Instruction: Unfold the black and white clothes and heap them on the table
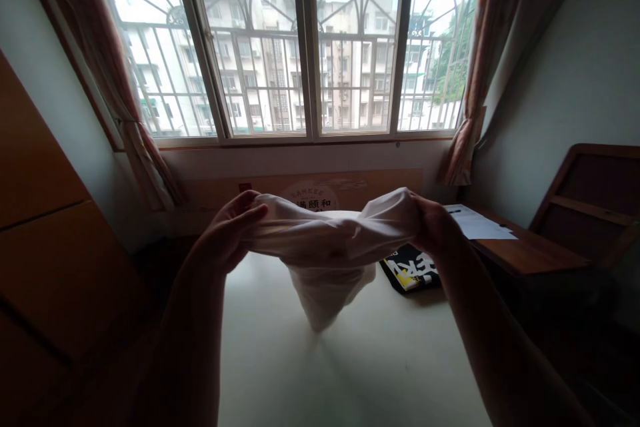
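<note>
A white cloth garment [327, 250] hangs bunched in the air above a pale table [350, 360]. My left hand [231, 230] is closed on its left end, fingers curled over the fabric. At the other end, my right hand [434, 223] grips the cloth in the same way. The middle of the garment sags to a point that nearly touches the tabletop. Both hands are raised at about the same height, roughly a shoulder width apart.
A folded black cloth with white and yellow print [411, 270] lies on the table behind the garment. Sheets of paper [477, 221] rest on a brown desk [525, 250] at right. A wooden cabinet [50, 267] stands at left. A barred window [305, 40] with curtains faces me.
</note>
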A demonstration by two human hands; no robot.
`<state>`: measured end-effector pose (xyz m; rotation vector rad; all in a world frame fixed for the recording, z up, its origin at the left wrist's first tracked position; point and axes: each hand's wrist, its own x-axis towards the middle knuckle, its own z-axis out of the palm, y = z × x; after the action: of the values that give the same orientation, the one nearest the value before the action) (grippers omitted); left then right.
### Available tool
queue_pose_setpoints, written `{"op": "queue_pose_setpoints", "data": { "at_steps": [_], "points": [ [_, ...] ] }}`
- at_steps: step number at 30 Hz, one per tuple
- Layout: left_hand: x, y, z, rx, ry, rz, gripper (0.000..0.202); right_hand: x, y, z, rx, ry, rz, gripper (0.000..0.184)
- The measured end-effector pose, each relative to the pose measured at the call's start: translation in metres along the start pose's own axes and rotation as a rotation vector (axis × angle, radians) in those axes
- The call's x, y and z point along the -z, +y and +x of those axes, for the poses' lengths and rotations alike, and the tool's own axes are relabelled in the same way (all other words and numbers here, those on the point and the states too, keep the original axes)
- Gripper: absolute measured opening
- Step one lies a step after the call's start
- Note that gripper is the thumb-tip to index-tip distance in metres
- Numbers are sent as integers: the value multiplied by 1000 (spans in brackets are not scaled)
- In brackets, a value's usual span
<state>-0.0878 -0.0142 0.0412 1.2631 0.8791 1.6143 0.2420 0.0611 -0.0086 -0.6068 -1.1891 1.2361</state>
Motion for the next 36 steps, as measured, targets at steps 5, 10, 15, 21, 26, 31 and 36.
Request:
{"op": "queue_pose_setpoints", "data": {
  "at_steps": [5, 10, 15, 21, 26, 31, 36],
  "points": [
    [33, 18, -2, -319, 444, 542, 28, 51, -36, -8, 333, 478, -284, 16],
    [57, 4, 21, -718, 1016, 754, 22, 72, -45, -14, 862, 975, -744, 19],
    [42, -7, 27, -753, 845, 618, 18, 40, -31, -17, 703, 478, -690, 21],
    [4, -20, 9, -200, -140, 106, 33, -9, -24, -43, 185, -565, -654, 61],
    [-20, -23, -11, 53, -841, 760, 26, 6, -28, -46, -47, -691, -1154, 83],
    [-56, -59, -34, 74, -993, 1252, 72, 21, -31, -44, -189, -425, -1352, 70],
    [-90, -124, -57, 218, -1200, 1399, 108, 14, -36, -47, -172, -497, -1255, 67]
  ]
}}
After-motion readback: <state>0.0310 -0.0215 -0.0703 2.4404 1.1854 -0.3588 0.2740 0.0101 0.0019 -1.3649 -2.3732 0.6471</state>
